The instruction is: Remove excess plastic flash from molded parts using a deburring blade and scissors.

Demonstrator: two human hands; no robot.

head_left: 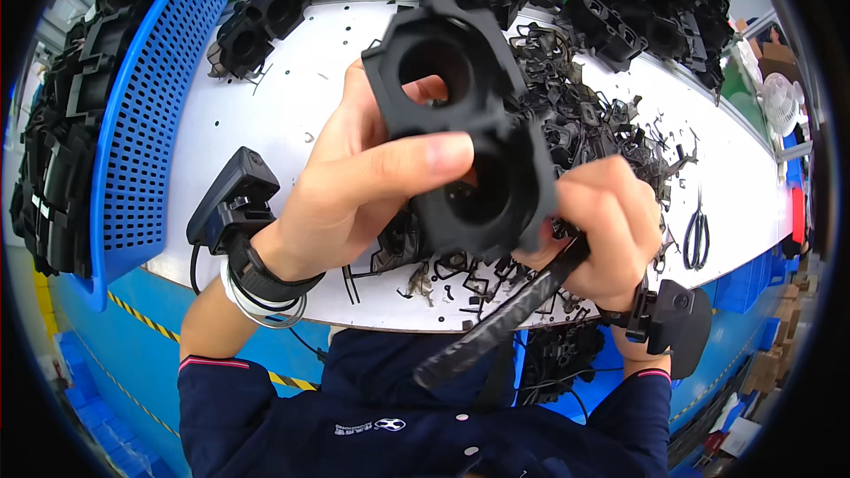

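Two round openings pierce the black plastic part, held up above the white table. The left hand grips it, thumb across the front. The right hand is closed on a dark tool under it. Black scraps litter the table beside scissors and a blue basket.

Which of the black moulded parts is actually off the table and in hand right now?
The black two-holed part gripped by the left hand. The other black parts lie on the white table or in the blue basket.
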